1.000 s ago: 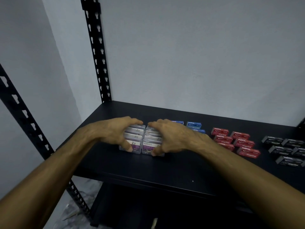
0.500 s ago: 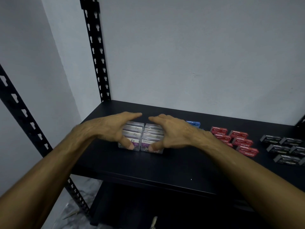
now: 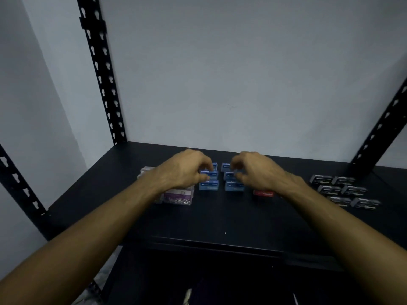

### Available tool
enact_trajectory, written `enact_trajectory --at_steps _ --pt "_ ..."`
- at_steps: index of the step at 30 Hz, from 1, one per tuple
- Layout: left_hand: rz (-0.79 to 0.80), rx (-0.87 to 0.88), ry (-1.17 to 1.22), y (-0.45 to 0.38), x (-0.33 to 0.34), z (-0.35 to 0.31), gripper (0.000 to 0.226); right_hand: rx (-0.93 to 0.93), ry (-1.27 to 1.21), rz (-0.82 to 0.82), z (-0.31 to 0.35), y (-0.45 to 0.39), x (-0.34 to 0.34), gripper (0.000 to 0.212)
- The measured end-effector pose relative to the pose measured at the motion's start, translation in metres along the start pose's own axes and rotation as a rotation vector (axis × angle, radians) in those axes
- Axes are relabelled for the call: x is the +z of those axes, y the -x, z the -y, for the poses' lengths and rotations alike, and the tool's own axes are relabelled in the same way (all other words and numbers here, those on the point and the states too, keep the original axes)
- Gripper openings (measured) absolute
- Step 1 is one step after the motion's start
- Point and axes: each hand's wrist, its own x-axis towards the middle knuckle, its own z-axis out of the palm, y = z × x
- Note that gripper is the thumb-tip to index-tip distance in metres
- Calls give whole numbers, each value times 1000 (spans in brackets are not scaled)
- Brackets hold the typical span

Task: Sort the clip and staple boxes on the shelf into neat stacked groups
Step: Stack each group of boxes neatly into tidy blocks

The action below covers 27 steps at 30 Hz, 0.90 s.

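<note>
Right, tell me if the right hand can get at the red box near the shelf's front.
Probably yes. The red box lies just beneath the right hand's wrist, with bare shelf in front of it; the hand now hovers over the blue boxes.

Dim light; plain grey wall [image 3: 242, 73] behind a black metal rack [image 3: 101, 69].
</note>
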Motion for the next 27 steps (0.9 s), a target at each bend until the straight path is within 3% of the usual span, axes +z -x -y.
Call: enact_trajectory --at_steps 9,16,27 --pt "73 -8 -445 -22 28 -23 29 -25 -13 1 -13 9 37 23" --pt "80 46 -378 -31 36 -16 18 -78 -33 -22 -15 4 41 11" --pt "113 86 -322 -28 38 -22 18 -131 -83 -20 -12 17 40 11"
